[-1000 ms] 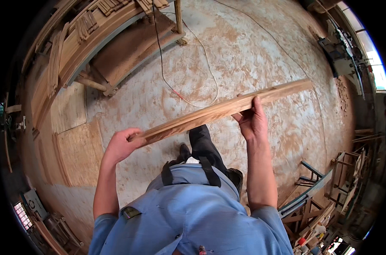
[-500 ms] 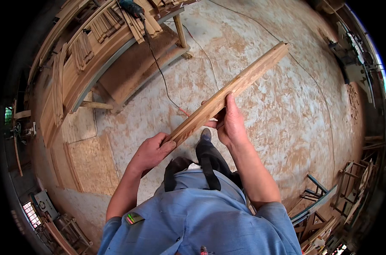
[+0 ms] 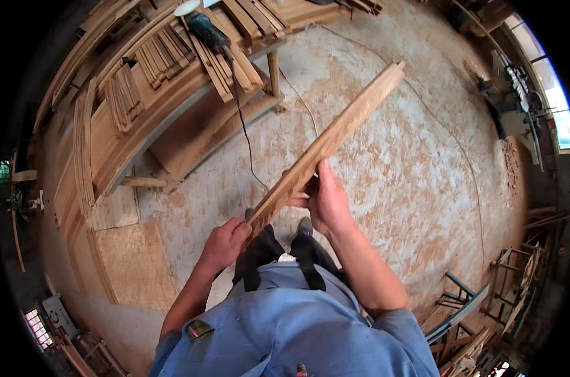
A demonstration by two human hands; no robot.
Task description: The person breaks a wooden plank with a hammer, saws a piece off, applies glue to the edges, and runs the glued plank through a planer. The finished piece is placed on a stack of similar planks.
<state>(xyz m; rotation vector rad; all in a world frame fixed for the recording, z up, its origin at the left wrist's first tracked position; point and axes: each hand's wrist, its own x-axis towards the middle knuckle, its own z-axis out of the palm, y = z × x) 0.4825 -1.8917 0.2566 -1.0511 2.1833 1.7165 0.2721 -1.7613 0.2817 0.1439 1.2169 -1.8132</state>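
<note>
A long wooden board (image 3: 335, 133) is held up in front of me, slanting from its near end at the lower left to its far end at the upper right. At the near end, my left hand (image 3: 225, 244) is closed on it, thumb along the top. Farther up its length, my right hand (image 3: 325, 200) grips it from below and the right side, thumb pressed to the near face and fingers partly hidden behind. The board's near face shows darker brown patches along its lower half.
At the upper left stands a workbench (image 3: 200, 103) bearing several wood strips (image 3: 124, 103) and a corded power tool (image 3: 207, 32). Its black cable (image 3: 242, 119) hangs to the floor. Plywood sheets (image 3: 134, 264) lie at left. A blue metal frame (image 3: 461, 314) is at lower right, a machine (image 3: 517, 103) at far right.
The board has moved a little left and stands slightly steeper, with both hands still on it. My right hand has come lower. More of the bench top shows in view.
</note>
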